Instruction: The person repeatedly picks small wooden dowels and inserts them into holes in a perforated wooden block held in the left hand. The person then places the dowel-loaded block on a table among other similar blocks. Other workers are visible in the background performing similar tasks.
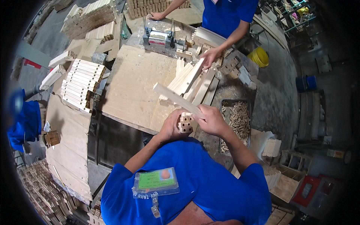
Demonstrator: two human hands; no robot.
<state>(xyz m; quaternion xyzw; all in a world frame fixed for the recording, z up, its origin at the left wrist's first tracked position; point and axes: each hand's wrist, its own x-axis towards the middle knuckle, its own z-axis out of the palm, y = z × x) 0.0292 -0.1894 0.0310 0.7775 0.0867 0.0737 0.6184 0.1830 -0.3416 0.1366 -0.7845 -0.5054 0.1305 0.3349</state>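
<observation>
My left hand is closed around a small bundle of pale wooden pieces, whose end faces show drilled holes. In my right hand is one end of a flat wooden slat, slanting up and to the left above the table. Both hands are close together in front of my chest. Just beyond them lies a loose pile of wooden slats. Across the table, a co-worker's hand rests on the far end of that pile. A tray full of wooden dowels stands right of my right hand.
Brown cardboard covers the table's left part. A metal machine with a roller sits at the far edge. Drilled slats are stacked at left. A yellow bucket stands far right. Another person in blue is at far left.
</observation>
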